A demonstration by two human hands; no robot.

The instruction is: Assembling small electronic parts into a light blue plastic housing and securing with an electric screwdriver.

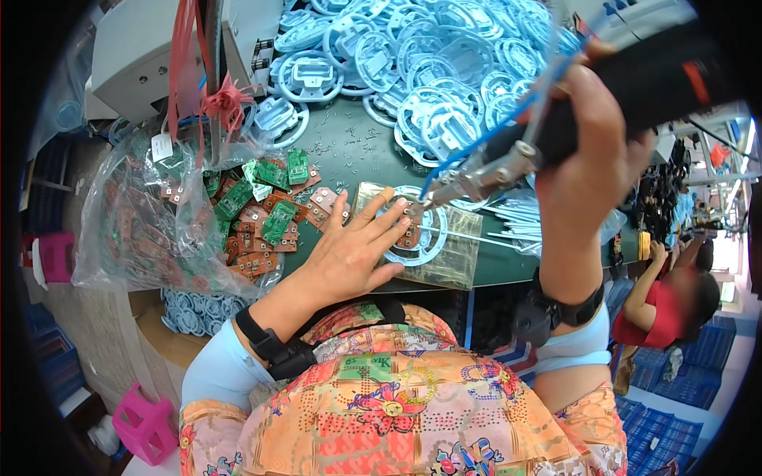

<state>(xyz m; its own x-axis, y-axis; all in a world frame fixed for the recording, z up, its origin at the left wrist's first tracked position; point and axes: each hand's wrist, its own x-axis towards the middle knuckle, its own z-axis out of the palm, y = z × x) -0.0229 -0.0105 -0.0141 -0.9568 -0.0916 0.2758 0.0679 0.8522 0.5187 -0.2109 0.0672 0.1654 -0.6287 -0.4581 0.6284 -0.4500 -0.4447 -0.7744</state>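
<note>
My right hand (587, 143) is wrapped round a black power screwdriver (647, 83) with a metal nose and a thin blue tube alongside. Its tip points down at a light-blue plastic ring part (435, 247), with a small brown circuit board (409, 235) inside the ring. Fingers stretched out, my left hand (341, 252) lies over the left side of this part, fingertips at the circuit board close to the screwdriver tip. Beneath the part is a worn, flat block (456, 268) on the green table. A thin pale rod (468, 236) extends rightward from the ring.
A large heap of light-blue ring parts (444, 55) covers the back. Left lie green and brown circuit boards (278, 220) and a clear plastic bag (131, 226). Pale sticks (516, 218) lie right. A grey machine (151, 59) stands back left. Another person (667, 305) sits far right.
</note>
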